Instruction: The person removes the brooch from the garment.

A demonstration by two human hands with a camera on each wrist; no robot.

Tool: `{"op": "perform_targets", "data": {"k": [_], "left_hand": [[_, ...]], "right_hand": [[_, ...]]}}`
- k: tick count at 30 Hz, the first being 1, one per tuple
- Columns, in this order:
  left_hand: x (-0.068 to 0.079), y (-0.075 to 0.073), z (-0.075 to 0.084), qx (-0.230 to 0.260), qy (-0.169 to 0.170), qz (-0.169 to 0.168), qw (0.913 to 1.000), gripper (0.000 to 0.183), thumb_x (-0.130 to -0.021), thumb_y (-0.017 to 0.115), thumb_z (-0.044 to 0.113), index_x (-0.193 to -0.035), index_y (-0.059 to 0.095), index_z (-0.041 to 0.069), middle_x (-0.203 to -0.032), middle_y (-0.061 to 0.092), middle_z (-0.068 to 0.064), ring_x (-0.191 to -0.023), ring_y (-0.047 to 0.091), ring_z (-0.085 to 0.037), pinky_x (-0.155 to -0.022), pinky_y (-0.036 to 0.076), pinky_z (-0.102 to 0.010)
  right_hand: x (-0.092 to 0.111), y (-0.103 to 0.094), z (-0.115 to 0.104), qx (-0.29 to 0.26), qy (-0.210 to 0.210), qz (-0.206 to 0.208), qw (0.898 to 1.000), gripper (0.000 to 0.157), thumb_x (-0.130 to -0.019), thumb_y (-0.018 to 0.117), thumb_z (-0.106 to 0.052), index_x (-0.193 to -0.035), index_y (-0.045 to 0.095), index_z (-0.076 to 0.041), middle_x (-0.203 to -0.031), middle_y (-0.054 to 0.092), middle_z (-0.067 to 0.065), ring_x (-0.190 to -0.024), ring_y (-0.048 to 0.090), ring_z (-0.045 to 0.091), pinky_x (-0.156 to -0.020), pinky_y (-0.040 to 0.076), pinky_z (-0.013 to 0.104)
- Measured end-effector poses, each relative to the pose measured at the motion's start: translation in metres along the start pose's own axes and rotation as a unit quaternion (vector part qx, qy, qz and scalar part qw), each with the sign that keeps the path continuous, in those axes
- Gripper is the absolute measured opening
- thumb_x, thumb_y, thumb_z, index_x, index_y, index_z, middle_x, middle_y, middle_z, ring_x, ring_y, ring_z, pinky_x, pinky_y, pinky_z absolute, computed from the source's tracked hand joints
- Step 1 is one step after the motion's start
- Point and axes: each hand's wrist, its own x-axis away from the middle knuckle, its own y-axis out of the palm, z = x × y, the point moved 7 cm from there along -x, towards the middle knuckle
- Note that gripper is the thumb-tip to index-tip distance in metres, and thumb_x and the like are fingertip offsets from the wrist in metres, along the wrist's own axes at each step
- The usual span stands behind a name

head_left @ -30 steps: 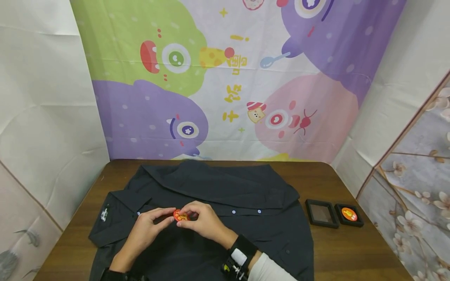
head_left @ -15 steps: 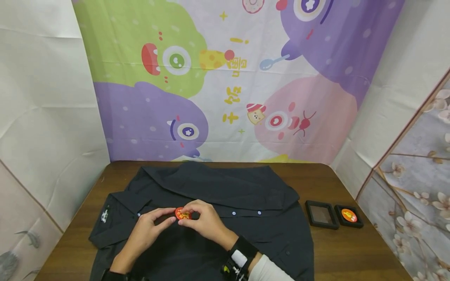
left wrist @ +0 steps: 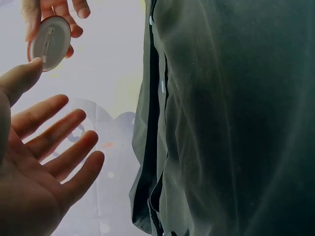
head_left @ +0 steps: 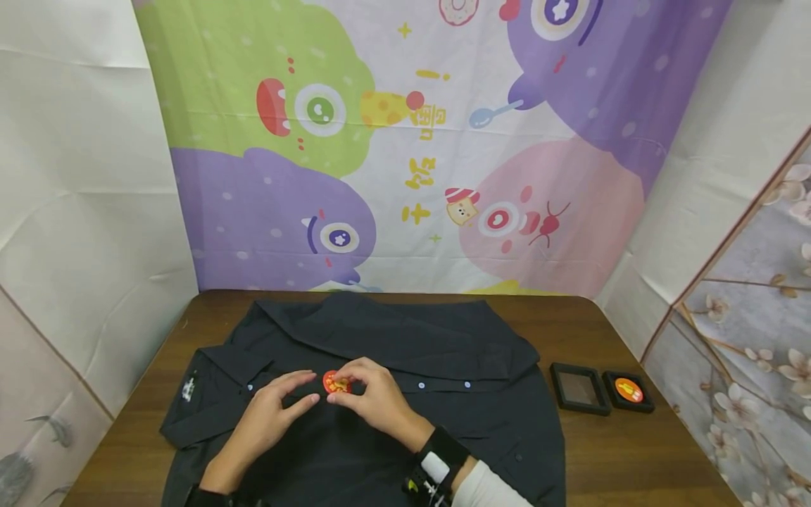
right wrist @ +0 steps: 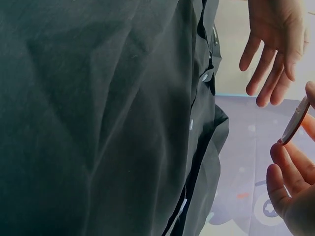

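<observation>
A round red pin badge (head_left: 330,381) with a yellow design is pinched between thumb and fingers of my right hand (head_left: 380,401). Its pale back, with the pin lying across it, faces the left wrist view, where the badge (left wrist: 55,42) is seen tilted. My left hand (head_left: 271,412) is beside it on the left, fingers spread and holding nothing; in the left wrist view its thumb tip overlaps the badge's lower edge. Beneath both hands a dark button-up shirt (head_left: 488,429) lies spread out, a row of pale buttons across it.
Right of the shirt, on the brown wooden table (head_left: 633,465), are a black frame (head_left: 605,407) with a see-through middle and a smaller black case (head_left: 648,404) holding an orange and yellow badge (head_left: 629,389). A cartoon cloth (head_left: 418,260) hangs behind the table.
My left fingers have let go of the badge and spread apart from it. My right hand has moved it slightly to the right.
</observation>
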Motion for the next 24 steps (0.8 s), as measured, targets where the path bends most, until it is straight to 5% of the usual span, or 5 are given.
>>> {"op": "perform_targets", "data": {"k": [8, 24], "left_hand": [[0.001, 0.003, -0.006, -0.033, -0.010, -0.020, 0.9992, 0.045, -0.083, 0.069, 0.028, -0.122, 0.060, 0.006, -0.126, 0.059, -0.018, -0.115, 0.052, -0.037, -0.089, 0.046, -0.059], [0.002, 0.009, -0.016, -0.087, -0.042, -0.047, 0.9942, 0.053, -0.083, 0.068, 0.031, -0.127, 0.055, 0.004, -0.130, 0.054, -0.023, -0.121, 0.045, -0.041, -0.095, 0.039, -0.063]], "right_hand": [[0.002, 0.000, 0.004, -0.006, 0.019, 0.001, 1.000, 0.026, -0.075, 0.075, -0.034, -0.095, 0.071, -0.017, -0.096, 0.065, -0.002, -0.081, 0.057, 0.007, -0.061, 0.055, 0.032], [0.003, -0.008, 0.009, 0.018, 0.025, 0.016, 0.999, 0.029, -0.075, 0.076, -0.037, -0.095, 0.071, -0.017, -0.097, 0.064, -0.002, -0.082, 0.056, 0.008, -0.061, 0.049, 0.020]]}}
